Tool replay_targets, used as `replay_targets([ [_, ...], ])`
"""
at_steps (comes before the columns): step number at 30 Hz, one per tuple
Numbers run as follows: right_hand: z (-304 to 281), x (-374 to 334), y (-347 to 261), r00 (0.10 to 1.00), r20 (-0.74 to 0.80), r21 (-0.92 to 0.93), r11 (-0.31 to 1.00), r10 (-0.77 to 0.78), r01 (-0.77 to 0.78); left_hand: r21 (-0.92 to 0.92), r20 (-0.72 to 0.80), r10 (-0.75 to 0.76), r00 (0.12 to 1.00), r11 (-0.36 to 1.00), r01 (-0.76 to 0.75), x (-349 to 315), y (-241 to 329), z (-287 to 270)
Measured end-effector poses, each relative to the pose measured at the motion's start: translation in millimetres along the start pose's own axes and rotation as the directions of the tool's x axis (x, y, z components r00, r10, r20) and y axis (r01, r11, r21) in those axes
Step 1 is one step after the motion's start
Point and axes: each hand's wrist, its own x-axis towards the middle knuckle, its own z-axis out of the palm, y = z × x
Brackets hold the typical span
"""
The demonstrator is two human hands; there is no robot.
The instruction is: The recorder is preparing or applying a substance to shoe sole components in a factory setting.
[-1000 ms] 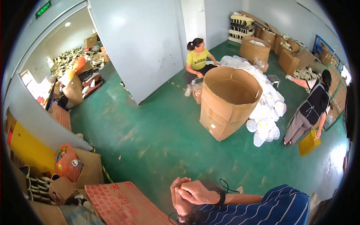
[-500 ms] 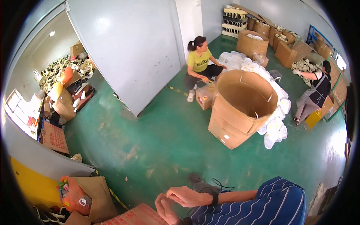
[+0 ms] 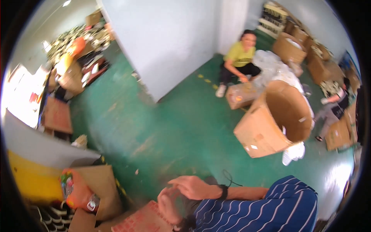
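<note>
My right hand (image 3: 194,187) reaches in from the right, a dark band on its wrist. Its fingers are loosely bent and point left. Just below and left of it is my left hand (image 3: 169,205), blurred, its slightly curled fingers pointing up. The fingertips of both hands meet or nearly meet; contact cannot be made out. No object shows in either hand. Beneath the left hand lies a flat reddish-brown cardboard piece (image 3: 141,219) with red print. A blue striped garment (image 3: 251,210) covers my right upper arm and body.
A big open cardboard drum (image 3: 257,133) leans on the green floor beside white translucent pieces (image 3: 272,65). A person in yellow (image 3: 240,56) crouches at a small carton (image 3: 241,96); another bends at far right. An orange bag (image 3: 79,191) sits lower left. A grey partition (image 3: 166,42) juts in.
My view has swung, shifting the drum and people rightward. The person in yellow now faces me. My hands stay close together, the right one's fingers raised a little more.
</note>
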Motion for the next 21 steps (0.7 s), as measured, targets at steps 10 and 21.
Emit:
replay_targets([
  [10,75.9,189.1,9.3,0.967,0.141,0.007,0.977,0.212,-0.215,-0.119,0.031,-0.103,0.994,0.987,0.106,213.1,52.6,-52.3],
  [21,182.1,378.5,38.2,0.899,0.233,0.087,0.912,0.372,-0.4,-0.099,0.008,-0.029,1.0,0.995,0.029,405.0,97.3,-140.6],
])
